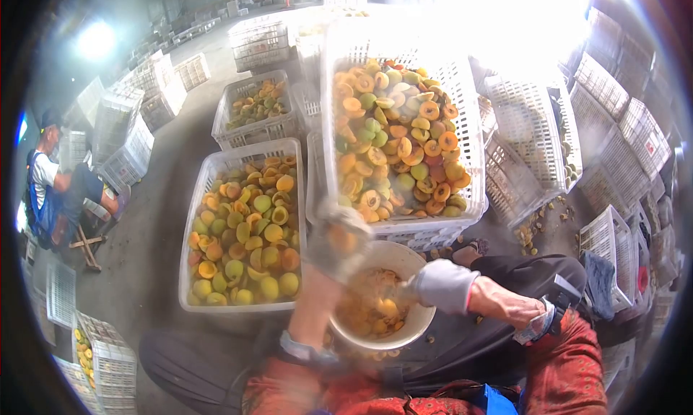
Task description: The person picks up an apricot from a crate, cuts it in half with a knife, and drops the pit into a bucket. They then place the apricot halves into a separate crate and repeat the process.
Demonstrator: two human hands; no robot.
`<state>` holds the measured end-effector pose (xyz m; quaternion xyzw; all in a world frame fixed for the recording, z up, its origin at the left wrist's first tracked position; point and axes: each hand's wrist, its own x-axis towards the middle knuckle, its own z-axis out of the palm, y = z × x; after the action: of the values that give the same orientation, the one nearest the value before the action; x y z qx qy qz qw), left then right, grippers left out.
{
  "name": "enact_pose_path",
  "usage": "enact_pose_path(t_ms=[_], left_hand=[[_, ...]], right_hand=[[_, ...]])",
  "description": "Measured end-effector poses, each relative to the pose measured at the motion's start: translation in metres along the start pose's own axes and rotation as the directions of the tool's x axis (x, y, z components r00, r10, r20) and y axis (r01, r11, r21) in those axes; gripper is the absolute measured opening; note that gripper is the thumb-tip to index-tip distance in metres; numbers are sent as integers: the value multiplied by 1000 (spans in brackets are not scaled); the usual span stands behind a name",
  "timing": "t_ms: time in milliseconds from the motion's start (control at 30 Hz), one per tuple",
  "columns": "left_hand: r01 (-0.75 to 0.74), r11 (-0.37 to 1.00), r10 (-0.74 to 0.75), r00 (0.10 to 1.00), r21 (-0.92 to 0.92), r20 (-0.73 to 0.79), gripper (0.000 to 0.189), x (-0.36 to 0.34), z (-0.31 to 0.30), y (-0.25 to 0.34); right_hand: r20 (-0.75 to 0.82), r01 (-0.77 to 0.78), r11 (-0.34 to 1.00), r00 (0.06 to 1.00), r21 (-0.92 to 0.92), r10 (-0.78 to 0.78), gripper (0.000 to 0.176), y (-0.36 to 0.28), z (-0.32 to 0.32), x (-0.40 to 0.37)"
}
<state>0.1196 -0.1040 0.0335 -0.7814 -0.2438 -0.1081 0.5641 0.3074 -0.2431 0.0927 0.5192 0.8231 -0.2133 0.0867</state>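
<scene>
A white bucket [419, 333] stands between my legs, with wet orange bits and pits inside. My gloved left hand [336, 243] is blurred at the bucket's upper left edge, its fingers closed around an orange fruit half [341, 239]. Over the bucket's right side is my gloved right hand [437, 286]; its fingers point into the bucket and are too blurred to read. Ahead, a large white crate [476, 177] holds halved orange and green fruit [404, 148]. Left of the bucket, a second white crate [189, 227] is full of similar halves [245, 234].
A smaller crate [220, 119] of fruit stands farther back. Stacked white crates [530, 126] are on the right, with fruit scraps [530, 234] on the floor. At the far left a person [54, 177] sits near a wooden stool [86, 247] and more crates [123, 133].
</scene>
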Motion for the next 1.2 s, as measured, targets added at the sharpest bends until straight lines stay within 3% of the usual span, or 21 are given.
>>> enact_pose_path(t_ms=[33, 67, 100, 167, 200, 233, 267, 300, 333, 367, 433, 500, 567, 600, 700, 833, 900, 1033, 1100, 1167, 1200], left_hand=[[-214, 771, 65, 963, 600, 260, 25, -9, 11, -15], [-517, 211, 125, 856, 830, 502, 32, -19, 22, -29], [-666, -63, 84, 739, 744, 669, 43, -21, 26, -51], [-764, -575, -64, 399, 293, 915, 64, -24, 30, -87], [-766, -574, -59, 392, 290, 918, 64, -35, 36, -87], [-763, -607, -55, 318, 221, 947, 66, -44, 42, -86], [-753, -640, -58, 245, 152, 968, 68, -50, 48, -85], [-752, -642, -64, 246, 149, 967, 68, -45, 47, -84], [-779, -578, 36, 274, 244, 961, 63, -36, 43, -79], [-792, -539, 81, 289, 286, 954, 61, -29, 41, -71], [-796, -480, 163, 331, 368, 930, 56, -18, 40, -50], [-788, -457, 198, 362, 413, 911, 53, -13, 36, -34], [-744, -453, 191, 458, 491, 868, 35, -7, 28, -30], [-740, -490, 225, 403, 460, 887, 29, -4, 26, -30], [-741, -477, 201, 432, 473, 879, 29, -8, 32, -26], [-738, -527, 152, 405, 421, 901, 28, -10, 32, -20], [-690, -587, 168, 408, 424, 897, 25, -12, 33, -15], [-632, -675, 199, 341, 381, 919, 23, -6, 26, 0], [-528, -783, 229, 245, 328, 942, 35, 0, 17, 6], [-543, -788, 204, 215, 290, 955, 36, 7, 2, 6], [-553, -794, 181, 182, 253, 966, 37, 9, -3, 7]], right_hand=[[73, -49, 993, 996, -111, 58, 24, 14, 38, 4], [146, -105, 991, 983, -81, 116, 23, 5, 37, -2], [221, -158, 986, 961, -57, 166, 21, -3, 33, -6], [364, 103, 983, 930, -154, -41, 18, 15, 18, 9], [136, -51, 999, 989, -4, 51, 17, 25, 7, 20], [-118, -115, 967, 982, 227, 145, 17, 35, -4, 30], [-348, -59, 903, 911, 425, 223, 17, 45, -15, 41], [-309, -277, 903, 872, 328, 380, 22, 41, -40, 56], [-408, -267, 927, 840, 265, 359, 26, 52, -41, 76], [-410, -262, 929, 841, 260, 352, 26, 57, -34, 93], [-683, -63, 953, 684, 296, 258, 27, 57, -24, 123], [-506, -327, 916, 763, 234, 402, 28, 32, -37, 138], [-546, -302, 926, 748, 227, 378, 26, 30, -29, 146], [-562, -292, 923, 732, 251, 385, 26, 30, -25, 148], [-607, -300, 899, 664, 318, 437, 26, 24, -15, 154], [-497, -296, 857, 715, 422, 492, 27, 27, -29, 149], [-331, -361, 786, 759, 502, 561, 27, 34, -38, 156], [-510, -305, 864, 709, 401, 487, 26, 39, -24, 165], [-561, -224, 801, 610, 555, 559, 25, 35, -19, 160], [-591, -149, 777, 566, 612, 574, 28, 43, -7, 164], [-529, -37, 648, 544, 760, 652, 30, 42, -7, 162]])
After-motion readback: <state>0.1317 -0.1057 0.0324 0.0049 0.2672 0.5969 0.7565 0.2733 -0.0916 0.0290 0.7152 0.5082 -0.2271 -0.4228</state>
